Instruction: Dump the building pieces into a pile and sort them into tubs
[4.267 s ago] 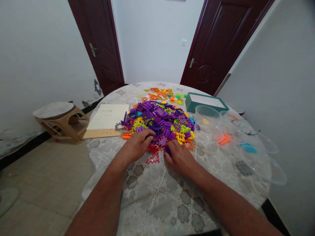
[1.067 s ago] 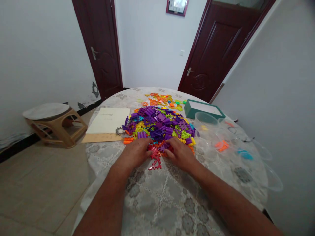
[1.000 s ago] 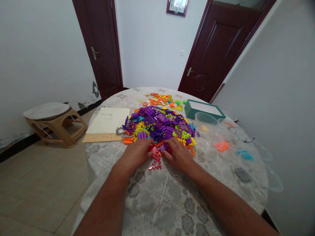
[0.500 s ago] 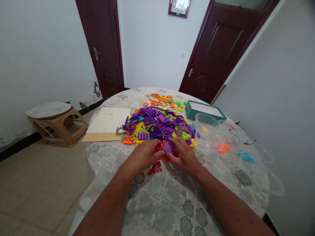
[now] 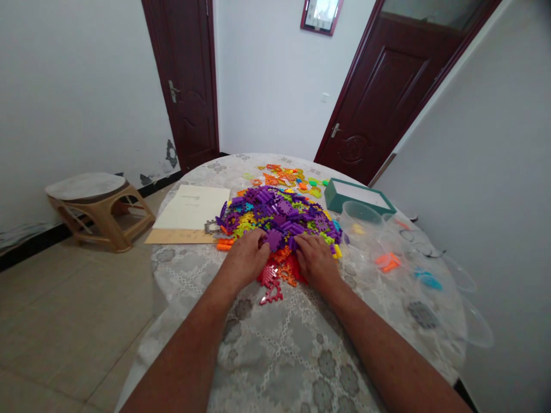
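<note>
A heap of interlocking plastic building pieces (image 5: 284, 209), mostly purple with yellow, lime and blue, rises in the middle of the table. At its near edge my left hand (image 5: 246, 256) is closed, thumb and fingers pinching the side of a flat purple notched piece (image 5: 274, 240). Opposite it, my right hand (image 5: 317, 258) has its fingers curled at the heap, a small purple piece (image 5: 293, 243) at the fingertips; its thumb is mostly hidden. Red pieces (image 5: 271, 274) and orange pieces (image 5: 287, 275) lie between and below the hands.
Several clear plastic tubs (image 5: 361, 215) stand at right, with orange (image 5: 388, 262) and blue pieces (image 5: 428, 279) among them. A green box (image 5: 338, 198) sits behind. Paper sheets (image 5: 193, 209) lie at left. Orange and yellow pieces (image 5: 282, 175) are scattered beyond the heap. A stool (image 5: 101, 212) stands beside the table.
The flat purple piece has moved left and away from me, from between both hands to my left hand. My hands have drawn apart, uncovering red and orange pieces below.
</note>
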### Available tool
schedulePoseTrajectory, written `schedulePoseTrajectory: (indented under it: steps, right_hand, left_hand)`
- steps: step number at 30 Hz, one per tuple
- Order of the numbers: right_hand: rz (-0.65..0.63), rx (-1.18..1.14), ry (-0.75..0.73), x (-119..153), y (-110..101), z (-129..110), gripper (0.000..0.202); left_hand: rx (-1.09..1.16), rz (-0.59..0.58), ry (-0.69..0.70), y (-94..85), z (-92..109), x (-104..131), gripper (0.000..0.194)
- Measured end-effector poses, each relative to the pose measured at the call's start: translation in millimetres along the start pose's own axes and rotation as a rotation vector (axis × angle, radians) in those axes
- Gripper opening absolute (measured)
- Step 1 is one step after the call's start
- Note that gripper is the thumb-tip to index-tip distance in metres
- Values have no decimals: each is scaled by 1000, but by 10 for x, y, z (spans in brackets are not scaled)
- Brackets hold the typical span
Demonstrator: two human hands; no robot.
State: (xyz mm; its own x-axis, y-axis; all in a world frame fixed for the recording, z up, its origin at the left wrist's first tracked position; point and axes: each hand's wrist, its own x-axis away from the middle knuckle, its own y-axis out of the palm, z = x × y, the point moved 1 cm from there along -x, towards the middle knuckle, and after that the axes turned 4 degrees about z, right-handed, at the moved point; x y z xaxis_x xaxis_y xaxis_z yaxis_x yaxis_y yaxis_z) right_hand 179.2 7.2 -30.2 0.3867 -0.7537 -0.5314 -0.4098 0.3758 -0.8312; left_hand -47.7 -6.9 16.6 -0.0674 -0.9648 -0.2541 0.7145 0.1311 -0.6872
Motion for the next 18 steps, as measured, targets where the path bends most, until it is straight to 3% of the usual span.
schedulePoseTrajectory:
  steps: [5,10,18]
  right_hand:
    - [-3,85,99,20,59,-27,47]
    - [6,68,117,41,45,-31,30]
    - [175,-79,93,96,-34,-80,22]
  left_hand:
    - [7,-3,19,-12,-21,-5,16]
    - [13,-13,43,13,-43,4,15]
    - [84,-23,25,49,-31,-8,16]
